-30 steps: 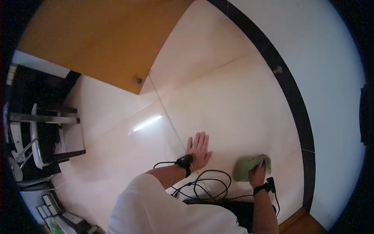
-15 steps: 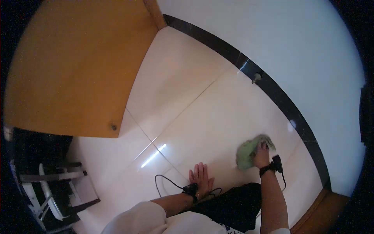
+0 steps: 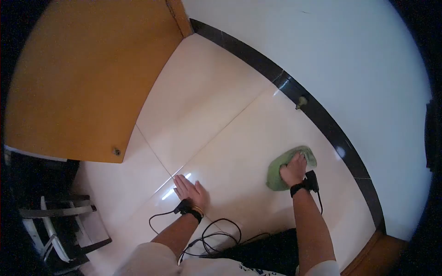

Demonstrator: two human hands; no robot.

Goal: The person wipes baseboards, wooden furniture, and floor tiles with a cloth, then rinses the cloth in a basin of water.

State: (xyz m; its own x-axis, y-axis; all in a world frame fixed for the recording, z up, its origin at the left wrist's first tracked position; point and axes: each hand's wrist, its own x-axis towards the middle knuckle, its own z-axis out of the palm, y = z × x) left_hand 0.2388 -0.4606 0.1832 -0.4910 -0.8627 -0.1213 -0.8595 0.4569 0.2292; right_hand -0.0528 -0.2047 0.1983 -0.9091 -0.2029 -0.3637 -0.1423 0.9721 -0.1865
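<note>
My right hand [image 3: 293, 171] presses down on a crumpled green cloth [image 3: 277, 172] that lies on the glossy tiled floor [image 3: 235, 152]; its fingers curl over the cloth's upper side, and the tips are partly hidden. To the left, my left hand [image 3: 190, 191] is stretched out with the thumb apart, over the tile joint and holding nothing. Whether its palm rests on the floor I cannot tell. Each wrist carries a black strap with a small device and a cable.
An orange-brown door [image 3: 87, 83] stands at the upper left. A dark baseboard [image 3: 248, 53] with a metal doorstop [image 3: 301, 102] runs along the white wall [image 3: 322, 50]. Looped black cable [image 3: 221, 234] lies near my legs. A metal-framed object [image 3: 55, 230] stands at the lower left.
My left hand has moved left and up over the floor, away from my legs. My right hand and the green cloth have shifted slightly up and left. More looped cable shows.
</note>
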